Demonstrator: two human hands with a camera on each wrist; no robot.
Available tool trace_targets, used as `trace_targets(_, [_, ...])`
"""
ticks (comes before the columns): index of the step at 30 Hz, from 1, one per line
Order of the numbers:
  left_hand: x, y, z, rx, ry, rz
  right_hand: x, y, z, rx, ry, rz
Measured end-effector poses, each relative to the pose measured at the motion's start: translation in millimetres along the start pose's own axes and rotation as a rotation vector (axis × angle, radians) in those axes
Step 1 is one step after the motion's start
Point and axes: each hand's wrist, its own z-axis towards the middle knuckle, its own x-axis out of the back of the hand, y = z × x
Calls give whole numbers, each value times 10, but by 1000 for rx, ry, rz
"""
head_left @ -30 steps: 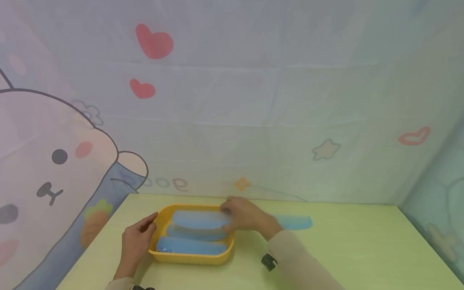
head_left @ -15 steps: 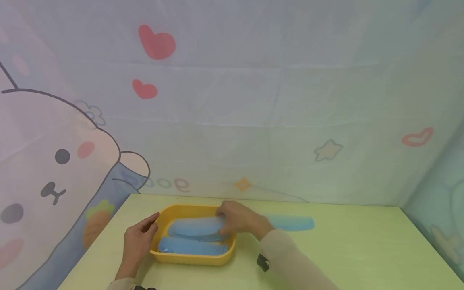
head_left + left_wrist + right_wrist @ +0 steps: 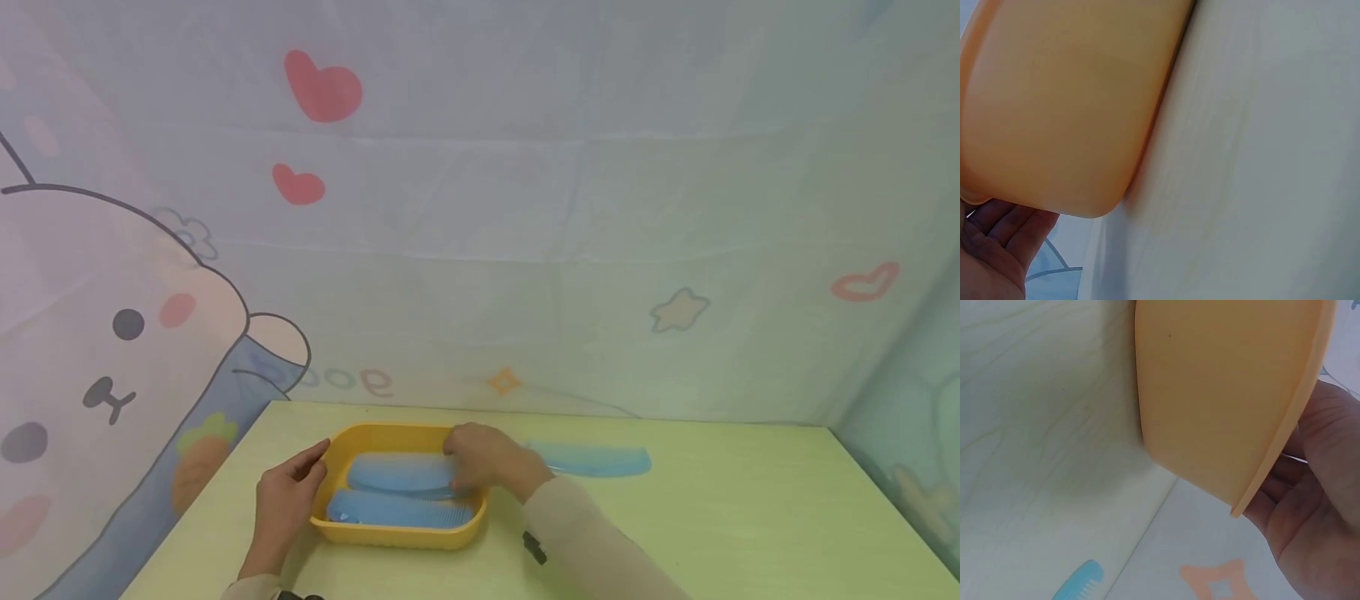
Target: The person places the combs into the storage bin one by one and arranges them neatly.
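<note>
A yellow plastic tray (image 3: 397, 537) stands on the table with several blue combs in it. My left hand (image 3: 281, 500) holds the tray's left rim between thumb and fingers; in the left wrist view that hand (image 3: 1004, 240) is partly hidden behind the tray wall (image 3: 1066, 112). Over the tray's right side, my right hand (image 3: 487, 458) grips the right end of a blue comb (image 3: 397, 471) lying lengthwise inside. The right wrist view shows this hand (image 3: 1310, 519) beyond the tray rim, its fingertips hidden. Another blue comb (image 3: 397, 510) lies along the front of the tray.
To the right of the tray, a light blue comb (image 3: 600, 460) lies on the pale green table (image 3: 712, 517), partly behind my right wrist. A printed cloth (image 3: 480, 208) hangs behind the table's back edge.
My right hand has moved slightly left and down, bringing its comb from the back of the tray toward the front comb. The left hand keeps its hold on the rim.
</note>
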Motion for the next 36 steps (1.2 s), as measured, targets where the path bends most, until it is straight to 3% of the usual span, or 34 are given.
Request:
trace_targets(7, [-14, -10, -1, -6, 8, -10, -68, -19, 4, 6, -14, 53])
trace_targets(25, [-11, -13, 5, 17, -8, -7, -112, -43, 14, 9, -55, -28])
trace_targets(36, [-10, -17, 3, 3, 7, 4, -110, -25, -6, 34, -42, -2])
